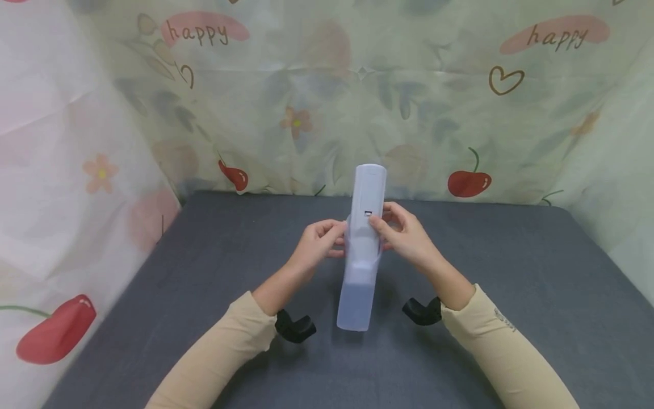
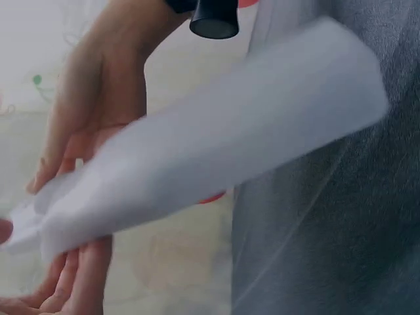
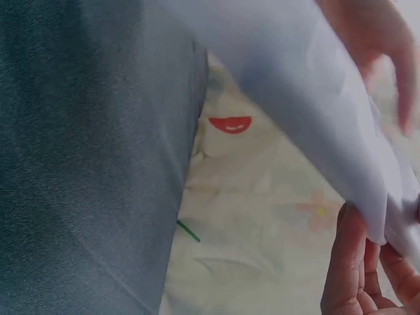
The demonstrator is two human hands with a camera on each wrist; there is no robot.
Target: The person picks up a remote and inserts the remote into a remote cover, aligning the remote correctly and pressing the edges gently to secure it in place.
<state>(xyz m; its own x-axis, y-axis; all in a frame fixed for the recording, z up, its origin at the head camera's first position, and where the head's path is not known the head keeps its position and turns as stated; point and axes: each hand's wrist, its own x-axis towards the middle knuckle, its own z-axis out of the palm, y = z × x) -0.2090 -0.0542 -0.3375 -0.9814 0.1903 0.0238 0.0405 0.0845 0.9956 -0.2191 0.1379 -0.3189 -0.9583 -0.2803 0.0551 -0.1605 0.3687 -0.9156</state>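
Note:
A white remote control (image 1: 369, 193) is held upright over the table, its back with a small battery-cover latch showing. A translucent soft sleeve (image 1: 356, 307) covers its lower part and hangs below it as a flat end. My left hand (image 1: 319, 241) pinches the left edge of the sleeve. On the other side my right hand (image 1: 403, 233) grips the remote and sleeve, thumb on the remote's back near the latch and fingers behind. Up close in the left wrist view the sleeve (image 2: 249, 125) looks blurred; the right wrist view shows right-hand fingers (image 3: 348, 262) at its mouth.
A dark grey table (image 1: 230, 227) lies under both hands. Patterned curtains (image 1: 327, 85) with cherries and "happy" lettering close off the back and sides. Black wrist cameras (image 1: 295, 328) stick out inward from the beige shirt cuffs.

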